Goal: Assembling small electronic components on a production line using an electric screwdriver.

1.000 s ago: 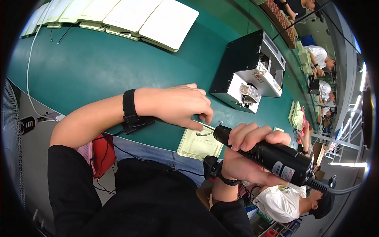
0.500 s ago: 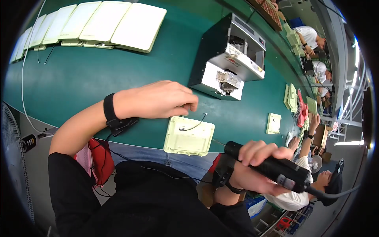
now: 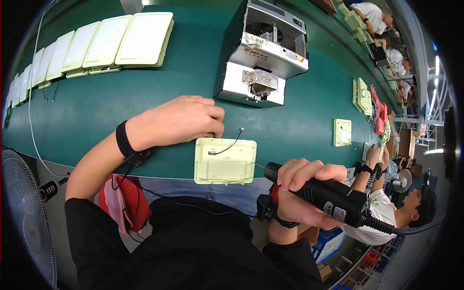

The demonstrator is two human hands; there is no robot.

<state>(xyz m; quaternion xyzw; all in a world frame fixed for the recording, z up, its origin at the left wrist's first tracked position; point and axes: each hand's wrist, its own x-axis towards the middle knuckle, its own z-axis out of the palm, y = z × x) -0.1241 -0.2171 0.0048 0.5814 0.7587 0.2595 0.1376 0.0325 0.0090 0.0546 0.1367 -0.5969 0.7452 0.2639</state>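
A pale yellow-green rectangular plastic housing (image 3: 226, 169) lies at the near edge of the green table, with a short black cable on its upper part. My left hand (image 3: 179, 121) has curled fingers at the housing's upper left edge; the fingertips are mostly hidden, so whatever they pinch does not show. In my right hand (image 3: 309, 193) is a black corded electric screwdriver (image 3: 333, 195), fingers wrapped round its body. Its thin bit points left and reaches the housing's right edge. Black bands circle both wrists.
A grey and black benchtop machine (image 3: 263, 58) stands beyond the housing. White-faced panels (image 3: 145, 38) overlap in a row at the far left. Another pale housing (image 3: 342, 133) lies to the right, near a co-worker (image 3: 386, 212). A fan (image 3: 29, 222) stands at the lower left.
My view has shifted, moving the machine and the white-faced panels leftward in it. My left fingers have come down to the housing's upper edge. The co-worker's raised hand is lower now.
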